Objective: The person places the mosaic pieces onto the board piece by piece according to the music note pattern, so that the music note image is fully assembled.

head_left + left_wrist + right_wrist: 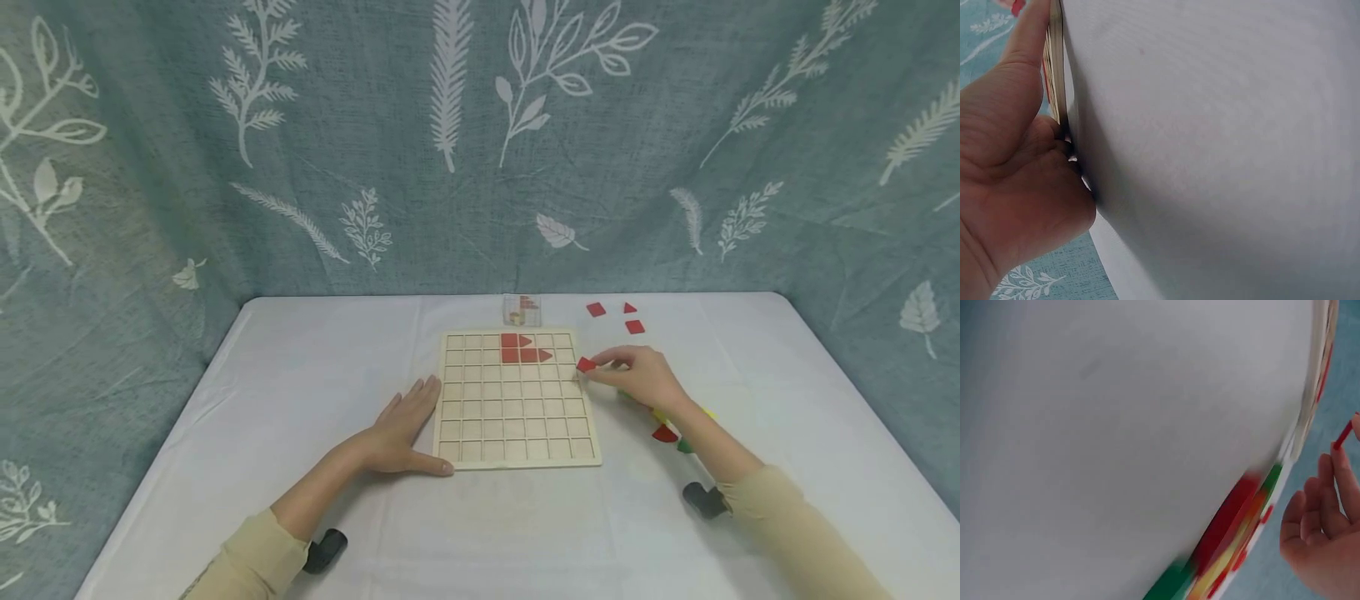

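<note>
A square wooden grid board (492,408) lies on the white table. Near its far edge, several red tiles (510,355) sit in the cells, squares and triangles in two rows. My left hand (401,429) rests with spread fingers along the board's left edge, its thumb at the near left corner. Between thumb and fingertips my right hand (637,375) pinches a small red tile (586,365) at the board's right edge. In the right wrist view the red tile (1344,434) shows edge-on at the fingertips.
Behind the board stands a small clear box or card (522,310) with a red pattern. Loose red pieces (634,327) lie at the back right. Red, green and yellow pieces (664,433) lie beneath the right forearm. A patterned curtain (465,208) hangs behind the table.
</note>
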